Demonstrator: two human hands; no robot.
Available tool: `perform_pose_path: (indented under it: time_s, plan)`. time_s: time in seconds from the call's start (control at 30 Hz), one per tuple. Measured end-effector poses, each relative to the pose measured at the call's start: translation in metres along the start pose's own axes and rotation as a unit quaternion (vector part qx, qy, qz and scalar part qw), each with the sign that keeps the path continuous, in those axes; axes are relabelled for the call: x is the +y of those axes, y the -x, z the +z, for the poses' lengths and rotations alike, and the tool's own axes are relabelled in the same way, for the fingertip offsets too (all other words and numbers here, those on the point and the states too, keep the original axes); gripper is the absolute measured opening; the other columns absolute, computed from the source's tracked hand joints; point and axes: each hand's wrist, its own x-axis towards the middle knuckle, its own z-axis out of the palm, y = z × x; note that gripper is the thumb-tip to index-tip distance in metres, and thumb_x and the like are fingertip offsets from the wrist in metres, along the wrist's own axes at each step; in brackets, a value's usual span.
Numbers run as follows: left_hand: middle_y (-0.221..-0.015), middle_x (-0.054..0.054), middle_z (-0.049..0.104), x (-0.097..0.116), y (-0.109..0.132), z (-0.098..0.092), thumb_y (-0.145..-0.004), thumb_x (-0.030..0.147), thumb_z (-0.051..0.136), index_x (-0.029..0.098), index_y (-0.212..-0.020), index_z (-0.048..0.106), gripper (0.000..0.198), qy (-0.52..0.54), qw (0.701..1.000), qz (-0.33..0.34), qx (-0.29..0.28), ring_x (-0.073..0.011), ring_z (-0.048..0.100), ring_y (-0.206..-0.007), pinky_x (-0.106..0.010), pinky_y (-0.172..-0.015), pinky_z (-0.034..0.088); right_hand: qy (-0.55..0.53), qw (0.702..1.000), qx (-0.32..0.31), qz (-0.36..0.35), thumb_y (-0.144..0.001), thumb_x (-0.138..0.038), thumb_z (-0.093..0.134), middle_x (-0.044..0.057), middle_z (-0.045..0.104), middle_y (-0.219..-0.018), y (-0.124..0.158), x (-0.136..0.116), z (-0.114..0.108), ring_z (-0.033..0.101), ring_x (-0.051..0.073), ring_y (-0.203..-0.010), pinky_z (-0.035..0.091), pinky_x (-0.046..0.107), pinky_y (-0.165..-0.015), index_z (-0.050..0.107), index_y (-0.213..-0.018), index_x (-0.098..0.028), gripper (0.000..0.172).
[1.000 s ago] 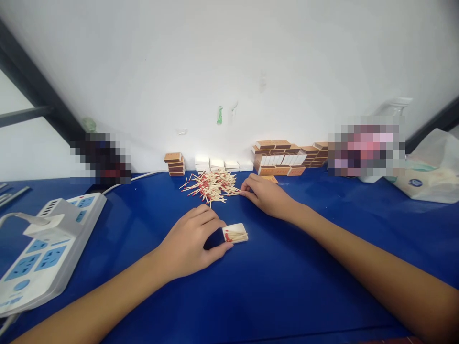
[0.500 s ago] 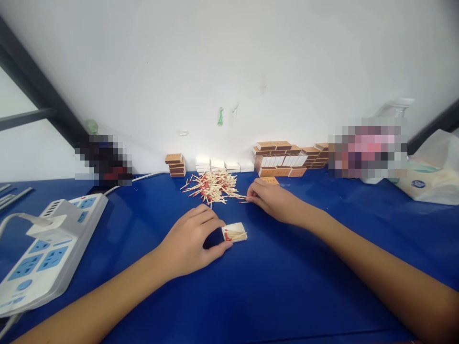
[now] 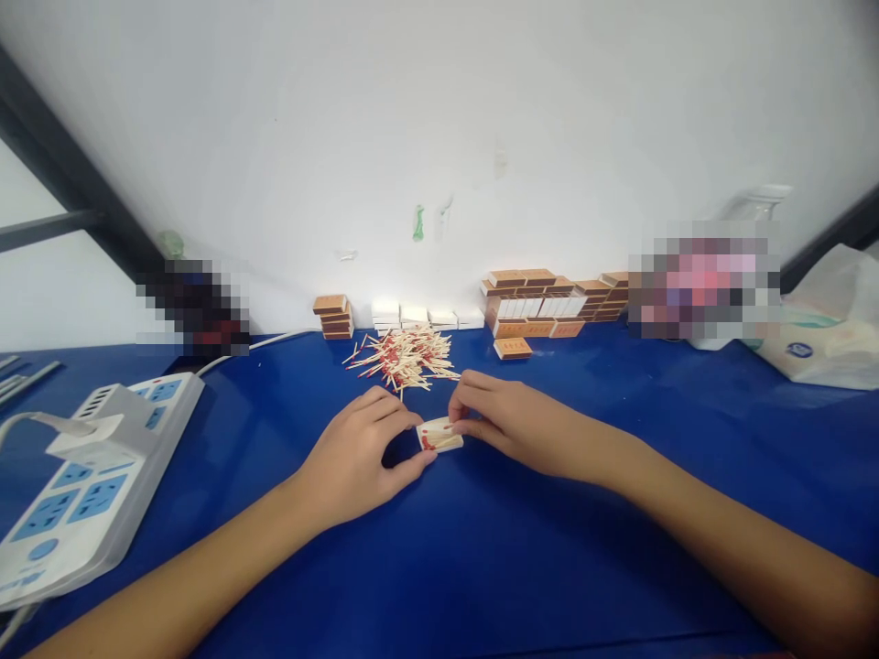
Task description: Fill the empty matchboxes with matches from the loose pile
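Observation:
A small white matchbox tray [image 3: 439,436] with red-tipped matches in it lies on the blue table [image 3: 481,549]. My left hand [image 3: 361,458] grips the tray's left end between thumb and fingers. My right hand [image 3: 504,419] has its fingertips pinched at the tray's right end, on a match I can barely make out. Just beyond both hands lies a loose pile of matches [image 3: 405,357].
Stacks of brown matchboxes [image 3: 542,302], a small brown stack [image 3: 333,316] and white inner trays [image 3: 426,316] line the wall. One brown box [image 3: 513,348] lies apart. A white power strip [image 3: 82,467] sits at left, a plastic bag [image 3: 820,329] at right.
My right hand left the match pile and came back to the tray's right end. My left hand and the tray shifted slightly toward the pile.

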Motion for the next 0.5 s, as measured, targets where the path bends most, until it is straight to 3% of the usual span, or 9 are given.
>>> perform_pose_path:
  time_s: [0.17, 0.5]
  plan:
    - [-0.097, -0.008, 0.072, 0.0, 0.0, 0.0, -0.096, 0.037, 0.071, 0.017, -0.109, 0.073, 0.024, -0.001, 1.0, 0.001, -0.005, -0.0253, 0.062, -0.096, -0.043, -0.088, 0.054, 0.038, 0.999, -0.015, -0.002, -0.108, -0.026, 0.052, 0.005, 0.063, -0.108, 0.002, -0.001, 0.003, 0.062, 0.017, -0.081, 0.043, 0.03, -0.071, 0.063, -0.104, -0.02, 0.013]
    - [-0.097, -0.008, 0.072, 0.0, 0.001, 0.0, -0.095, 0.037, 0.072, 0.018, -0.109, 0.074, 0.024, -0.001, 1.0, 0.0, -0.002, -0.0259, 0.063, -0.096, -0.043, -0.089, 0.055, 0.055, 0.998, 0.017, 0.039, -0.106, -0.025, 0.052, 0.006, 0.064, -0.102, -0.005, 0.026, -0.001, 0.061, 0.019, -0.084, 0.045, 0.031, -0.074, 0.06, -0.094, -0.02, 0.015]
